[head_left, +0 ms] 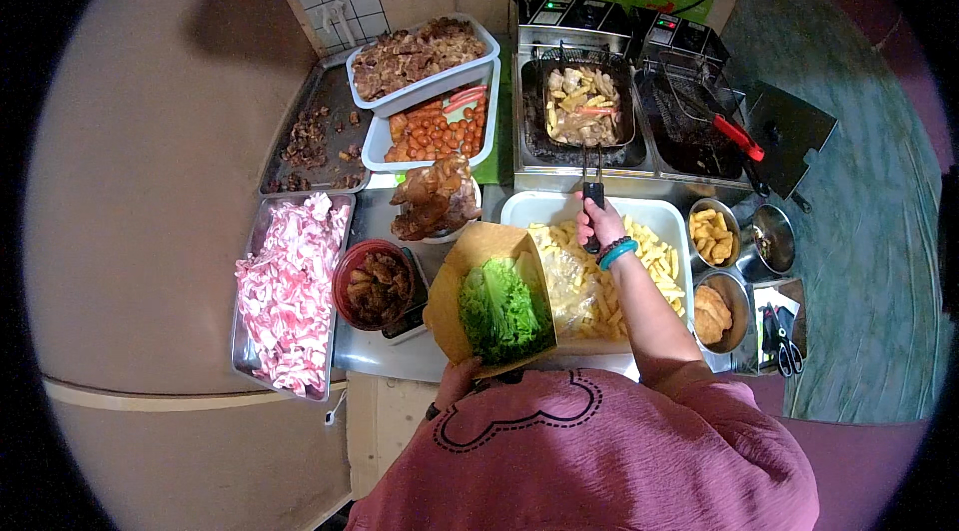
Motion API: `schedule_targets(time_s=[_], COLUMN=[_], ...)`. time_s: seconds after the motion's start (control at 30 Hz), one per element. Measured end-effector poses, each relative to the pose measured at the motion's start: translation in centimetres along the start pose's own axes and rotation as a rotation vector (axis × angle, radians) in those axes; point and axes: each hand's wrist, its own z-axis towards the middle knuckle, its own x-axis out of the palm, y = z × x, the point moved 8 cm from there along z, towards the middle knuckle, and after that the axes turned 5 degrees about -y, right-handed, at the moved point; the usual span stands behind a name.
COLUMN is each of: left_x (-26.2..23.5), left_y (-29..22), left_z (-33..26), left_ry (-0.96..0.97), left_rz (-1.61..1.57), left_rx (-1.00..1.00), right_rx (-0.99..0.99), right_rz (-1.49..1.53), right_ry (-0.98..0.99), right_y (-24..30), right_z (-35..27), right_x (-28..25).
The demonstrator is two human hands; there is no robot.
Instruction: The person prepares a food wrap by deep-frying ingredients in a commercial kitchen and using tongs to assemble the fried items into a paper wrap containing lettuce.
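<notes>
1. Fryer basket, filled with fries, pale pieces and a reddish strip, sat at the left well of the fryer, at one o'clock from the cardboard box; how deep it sat I could not tell.
2. At the near end of its black handle, the right hand had its fingers curled closed around the grip.
3. At the box's seven o'clock edge, the left hand pinched the cardboard; some of its fingers were hidden, so I could not tell how they lay.
4. Green lettuce filled much of the open box.
5. At three o'clock from the box, a white tray held fries, partly under clear plastic, beneath the right forearm.
6. At nine o'clock stood a red bowl of browned pieces; beyond it, a metal tray held pink-and-white sliced meat.
</notes>
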Motion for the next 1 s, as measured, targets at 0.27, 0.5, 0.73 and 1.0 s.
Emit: schedule_targets(time_s=[0.27,0.5,0.73,1.0], left_x=[0.6,0.8,-0.6,0.4], left_y=[-0.6,-1.3,-1.0,-2.7], left_z=[-0.8,-1.0,1.5,-0.8], left_ry=[-0.034,-0.045,0.014,0.095], left_rz=[-0.062,-0.054,0.679,0.538], left_rx=[-0.038,0.055,0.386,0.628], right_rx=[0.079,0.301,0.385,-0.888], right_rz=[-0.019,0.167,0.082,-2.169], right_ry=[-0.018,-0.008,0.028,-0.823], right_y=[0.5,1.3,1.1,22.9], right_z=[-0.5,-0.3,1.8,-2.2], right_x=[0.2,0.6,-0.7,2.5])
